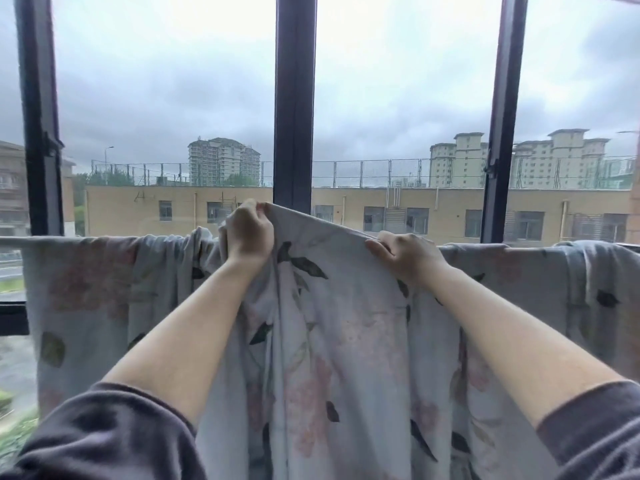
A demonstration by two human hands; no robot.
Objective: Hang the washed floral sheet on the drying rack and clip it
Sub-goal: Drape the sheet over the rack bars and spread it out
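Observation:
The floral sheet (346, 323), pale grey-blue with pink flowers and dark leaves, hangs over a horizontal rack bar (41, 241) in front of the window. Its left and right parts drape over the bar; the middle part is lifted above it. My left hand (247, 233) pinches the sheet's top edge, raised just above bar height. My right hand (403, 252) grips the same edge further right, at about bar level. The bar is bare only at the far left; elsewhere cloth hides it. No clips are visible.
Large window panes with dark vertical frames (294, 105) stand right behind the rack. A dark sill (14, 317) runs at lower left. Buildings and a grey sky lie outside. My dark sleeves fill the bottom corners.

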